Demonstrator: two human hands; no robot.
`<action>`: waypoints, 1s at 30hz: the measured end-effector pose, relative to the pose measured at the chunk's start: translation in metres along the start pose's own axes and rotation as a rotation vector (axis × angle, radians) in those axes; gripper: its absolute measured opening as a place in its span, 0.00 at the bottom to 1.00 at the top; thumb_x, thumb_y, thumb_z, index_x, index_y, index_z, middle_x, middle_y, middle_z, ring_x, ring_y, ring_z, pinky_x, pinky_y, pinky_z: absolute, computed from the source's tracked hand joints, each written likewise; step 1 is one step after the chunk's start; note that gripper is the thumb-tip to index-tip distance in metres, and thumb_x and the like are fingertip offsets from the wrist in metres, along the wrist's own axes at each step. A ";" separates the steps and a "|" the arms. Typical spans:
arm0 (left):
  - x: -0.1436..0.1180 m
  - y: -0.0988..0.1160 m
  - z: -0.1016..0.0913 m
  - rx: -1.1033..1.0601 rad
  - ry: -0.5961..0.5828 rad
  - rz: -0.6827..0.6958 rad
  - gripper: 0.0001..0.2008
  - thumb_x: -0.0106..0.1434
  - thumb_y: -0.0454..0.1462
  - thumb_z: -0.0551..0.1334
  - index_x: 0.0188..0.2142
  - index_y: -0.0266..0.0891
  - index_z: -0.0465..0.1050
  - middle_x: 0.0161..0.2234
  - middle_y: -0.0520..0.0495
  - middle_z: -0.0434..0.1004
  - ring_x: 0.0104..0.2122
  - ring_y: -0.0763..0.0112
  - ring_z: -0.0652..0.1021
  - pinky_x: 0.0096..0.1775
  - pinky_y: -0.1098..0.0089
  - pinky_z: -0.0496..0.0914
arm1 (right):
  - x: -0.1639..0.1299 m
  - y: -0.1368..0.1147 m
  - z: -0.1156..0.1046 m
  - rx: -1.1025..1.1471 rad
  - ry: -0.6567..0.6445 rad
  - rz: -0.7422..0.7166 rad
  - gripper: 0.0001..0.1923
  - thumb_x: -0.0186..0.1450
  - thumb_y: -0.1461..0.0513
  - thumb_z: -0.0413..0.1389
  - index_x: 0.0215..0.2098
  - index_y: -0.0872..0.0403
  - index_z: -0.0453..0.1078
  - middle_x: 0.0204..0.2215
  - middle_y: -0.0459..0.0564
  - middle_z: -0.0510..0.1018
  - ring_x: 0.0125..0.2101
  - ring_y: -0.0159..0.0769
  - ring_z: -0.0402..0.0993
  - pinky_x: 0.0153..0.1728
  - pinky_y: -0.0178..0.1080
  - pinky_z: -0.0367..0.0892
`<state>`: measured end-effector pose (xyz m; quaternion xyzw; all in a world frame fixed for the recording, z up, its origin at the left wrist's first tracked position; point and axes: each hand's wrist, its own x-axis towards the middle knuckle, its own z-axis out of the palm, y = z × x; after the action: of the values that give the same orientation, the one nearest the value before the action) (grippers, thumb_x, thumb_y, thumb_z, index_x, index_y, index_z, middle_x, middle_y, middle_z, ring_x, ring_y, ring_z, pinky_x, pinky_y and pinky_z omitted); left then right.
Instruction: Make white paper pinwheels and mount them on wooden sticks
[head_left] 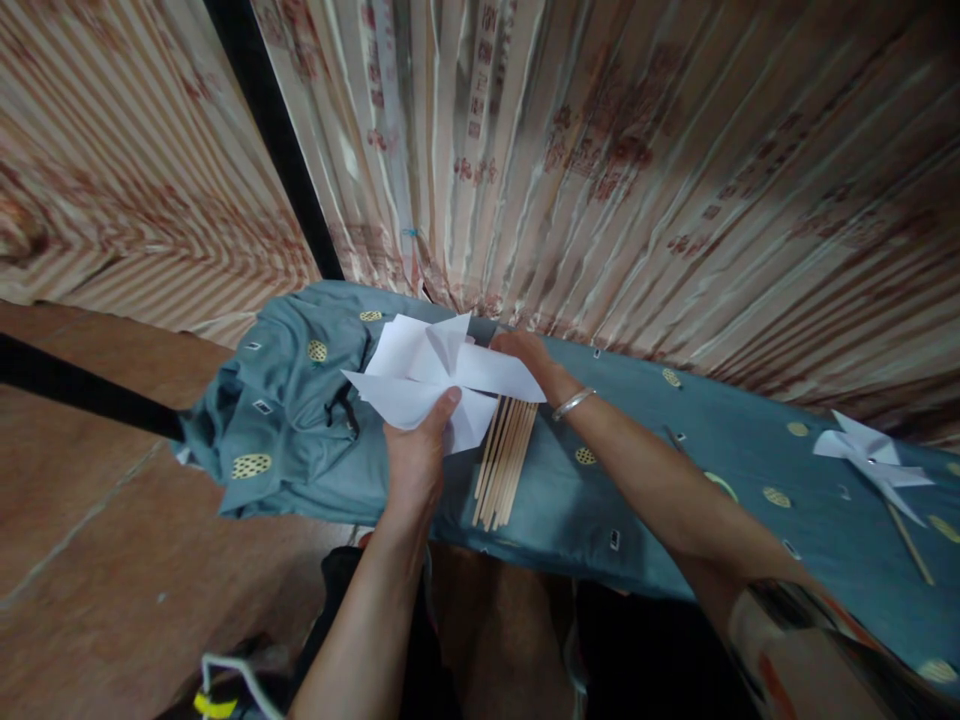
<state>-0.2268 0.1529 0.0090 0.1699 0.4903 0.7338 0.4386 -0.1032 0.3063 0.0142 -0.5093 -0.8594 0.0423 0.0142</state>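
So your left hand (pixel 415 455) has got the white paper pinwheel (pixel 442 375) pinched from below, thumb pressed up on the front of the sheet near the middle and the rest of the fingers tucked behind it where you can't see them. Your right hand (pixel 529 352) is up at the far right edge of that same pinwheel, mostly hidden behind one of the folded blades, so it's touching the paper but I can't tell how tight the fingers are closed. There's a silver bangle (pixel 574 403) sitting on that wrist. The pinwheel itself is held up just over the blue-green cloth (pixel 637 470) that covers the table, toward its left end, with its points sticking out in all directions. Right under it, partly covered by the paper, a bundle of thin wooden sticks (pixel 506 460) lies on the cloth, lined up side by side and running toward you. Way over on the right end of the cloth there's a second pinwheel (pixel 874 460) lying flat, already on its own stick (pixel 911 545), well apart from both hands. Behind everything hangs a striped pinkish curtain (pixel 600 150).
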 end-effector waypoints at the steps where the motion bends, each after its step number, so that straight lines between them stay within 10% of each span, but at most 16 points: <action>1: 0.000 0.000 0.000 0.000 -0.001 -0.003 0.23 0.44 0.38 0.74 0.41 0.36 0.75 0.45 0.43 0.81 0.48 0.59 0.79 0.49 0.63 0.73 | 0.001 0.001 0.001 0.003 0.004 -0.002 0.13 0.68 0.63 0.52 0.42 0.57 0.79 0.39 0.61 0.83 0.44 0.52 0.78 0.45 0.46 0.69; 21: -0.001 0.003 0.002 -0.052 0.000 0.014 0.24 0.42 0.36 0.74 0.41 0.35 0.75 0.43 0.42 0.81 0.45 0.60 0.80 0.50 0.62 0.73 | -0.019 0.000 -0.017 0.079 0.147 0.043 0.12 0.66 0.66 0.51 0.36 0.57 0.78 0.35 0.59 0.82 0.39 0.48 0.78 0.41 0.44 0.67; 30: -0.011 -0.003 0.014 -0.041 -0.038 0.031 0.23 0.41 0.35 0.74 0.39 0.34 0.76 0.40 0.43 0.82 0.42 0.62 0.80 0.47 0.65 0.74 | -0.170 0.057 0.017 0.662 0.337 0.291 0.13 0.64 0.55 0.53 0.30 0.54 0.74 0.25 0.46 0.79 0.25 0.34 0.73 0.28 0.35 0.66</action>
<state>-0.2095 0.1527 0.0151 0.1822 0.4639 0.7471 0.4398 0.0270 0.1831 -0.0043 -0.5935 -0.7039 0.2344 0.3121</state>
